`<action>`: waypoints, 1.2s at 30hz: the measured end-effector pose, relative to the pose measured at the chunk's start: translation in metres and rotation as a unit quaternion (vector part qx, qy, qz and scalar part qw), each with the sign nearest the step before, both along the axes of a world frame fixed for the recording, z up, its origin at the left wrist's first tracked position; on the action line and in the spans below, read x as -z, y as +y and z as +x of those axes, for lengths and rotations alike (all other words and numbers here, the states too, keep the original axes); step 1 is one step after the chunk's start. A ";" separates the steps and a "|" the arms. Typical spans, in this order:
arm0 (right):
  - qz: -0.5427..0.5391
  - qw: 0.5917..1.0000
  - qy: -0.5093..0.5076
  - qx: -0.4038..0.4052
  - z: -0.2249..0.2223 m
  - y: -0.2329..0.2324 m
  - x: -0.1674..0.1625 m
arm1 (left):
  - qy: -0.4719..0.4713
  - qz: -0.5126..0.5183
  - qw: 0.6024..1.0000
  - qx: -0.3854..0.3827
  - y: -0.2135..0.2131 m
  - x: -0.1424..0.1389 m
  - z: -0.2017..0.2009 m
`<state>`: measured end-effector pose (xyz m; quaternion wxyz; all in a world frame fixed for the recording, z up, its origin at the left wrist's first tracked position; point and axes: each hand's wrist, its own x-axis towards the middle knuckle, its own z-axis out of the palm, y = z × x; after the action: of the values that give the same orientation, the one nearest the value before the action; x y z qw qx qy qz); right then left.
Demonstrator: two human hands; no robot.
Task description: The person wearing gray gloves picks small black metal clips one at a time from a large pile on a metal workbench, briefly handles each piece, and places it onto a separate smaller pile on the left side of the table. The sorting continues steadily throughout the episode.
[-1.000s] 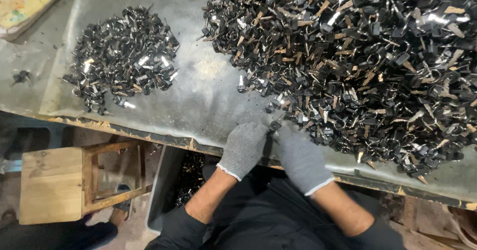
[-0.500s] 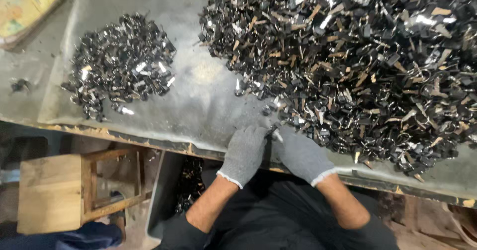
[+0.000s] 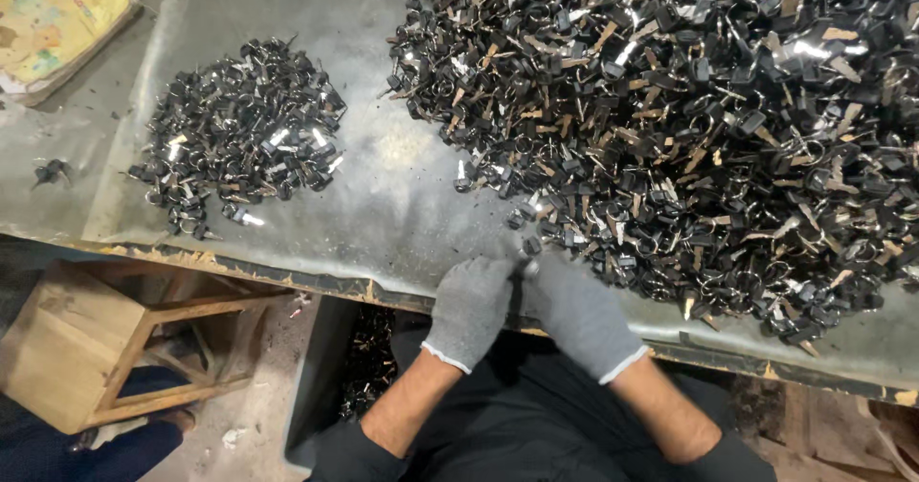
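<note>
Both my hands wear grey knit gloves and meet at the near edge of a grey metal table (image 3: 402, 204). My left hand (image 3: 471, 308) and my right hand (image 3: 577, 312) have their fingertips pressed together around a small black keyed part (image 3: 528, 248) at the foot of the big pile. That big heap of black and silver keys on rings (image 3: 689, 109) fills the right half of the table. A smaller heap of the same parts (image 3: 239, 137) lies to the left, well apart from my hands.
A wooden stool (image 3: 105, 338) stands below the table edge at the left. A dark bin with more black parts (image 3: 369, 362) sits under the edge by my left forearm. A colourful flat board (image 3: 53, 18) lies at the far left corner. One stray part (image 3: 50, 171) lies alone.
My two hands have stayed together at the table edge, shifting only slightly; the camera view has drifted a little to the right.
</note>
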<state>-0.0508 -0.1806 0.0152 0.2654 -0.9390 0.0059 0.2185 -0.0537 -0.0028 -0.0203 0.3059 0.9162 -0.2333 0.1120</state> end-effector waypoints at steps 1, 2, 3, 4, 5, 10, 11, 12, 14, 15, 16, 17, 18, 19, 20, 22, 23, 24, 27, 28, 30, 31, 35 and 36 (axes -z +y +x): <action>-0.036 0.999 0.003 -0.018 -0.006 0.000 0.003 | 0.005 0.012 1.000 -0.010 0.000 0.001 -0.001; -0.071 0.997 0.007 -0.036 -0.013 0.000 0.005 | 0.011 0.024 0.999 -0.019 0.000 0.002 -0.002; -0.106 0.993 0.010 -0.054 -0.020 0.000 0.008 | 0.016 0.037 0.999 -0.029 0.000 0.002 -0.003; -0.103 0.993 -0.031 -0.054 -0.025 0.001 0.010 | 0.036 0.020 0.999 -0.034 0.000 0.003 -0.004; -0.100 0.991 -0.075 -0.054 -0.029 0.001 0.012 | 0.053 0.003 0.998 -0.040 0.000 0.002 -0.004; -0.094 0.982 -0.137 -0.093 -0.030 0.005 0.008 | 0.045 0.004 0.999 0.005 0.001 -0.002 -0.002; -0.073 0.989 -0.106 -0.074 -0.027 0.005 0.006 | 0.042 0.007 0.999 0.006 0.001 -0.004 -0.002; -0.051 0.994 -0.074 -0.056 -0.024 0.005 0.004 | 0.040 0.010 0.999 0.005 0.001 -0.005 -0.002; -0.016 0.995 -0.028 -0.090 -0.018 0.003 0.000 | 0.067 0.018 0.998 -0.002 0.001 -0.005 -0.002; 0.000 0.994 -0.009 -0.106 -0.016 0.004 -0.001 | 0.075 0.022 0.997 -0.005 0.001 -0.005 -0.001; -0.021 0.997 -0.017 -0.078 -0.015 0.005 -0.002 | 0.059 0.015 0.998 0.002 0.000 -0.004 -0.001; -0.043 0.997 -0.024 -0.052 -0.014 0.007 -0.003 | 0.044 0.008 0.999 0.008 0.000 -0.003 -0.001; -0.065 0.997 -0.027 -0.026 -0.013 0.008 -0.003 | 0.033 0.000 0.999 0.014 0.000 -0.003 -0.001; -0.092 0.994 -0.031 -0.042 -0.011 0.009 -0.004 | 0.036 0.011 0.999 0.011 -0.001 -0.002 -0.001; -0.119 0.991 -0.032 -0.059 -0.010 0.009 -0.004 | 0.043 0.022 0.999 0.010 0.000 -0.002 -0.001; -0.124 0.990 0.003 -0.067 -0.008 0.007 -0.006 | 0.048 0.020 0.999 -0.010 0.002 -0.004 -0.001; -0.100 0.992 0.041 -0.058 -0.006 0.003 -0.007 | 0.048 0.008 0.998 -0.027 0.004 -0.007 0.001; -0.074 0.993 0.084 -0.048 -0.005 0.000 -0.007 | 0.052 -0.003 0.998 -0.043 0.006 -0.011 0.002; -0.017 1.000 -0.006 -0.012 -0.010 -0.006 -0.006 | -0.056 -0.012 0.974 -0.218 0.012 -0.024 0.015; -0.014 0.998 -0.067 -0.014 -0.012 -0.005 -0.004 | -0.070 -0.053 0.978 -0.191 0.010 -0.028 0.022; -0.006 0.985 -0.171 -0.023 -0.018 -0.001 0.003 | -0.077 -0.131 0.978 -0.141 0.000 -0.032 0.030; -0.024 0.989 -0.143 -0.018 -0.021 0.001 0.006 | 0.030 -0.118 0.985 -0.122 -0.008 -0.032 0.036; -0.014 0.991 -0.135 0.001 -0.022 -0.002 0.016 | -0.049 0.010 0.998 -0.023 -0.025 -0.024 0.052; 0.007 0.989 -0.147 0.011 -0.022 -0.004 0.017 | -0.082 0.011 0.996 -0.014 -0.025 -0.021 0.054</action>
<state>-0.0732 -0.1844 -0.0015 0.2729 -0.9588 -0.0240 0.0754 0.0004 -0.0277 0.0003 0.2740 0.9103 -0.2463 0.1888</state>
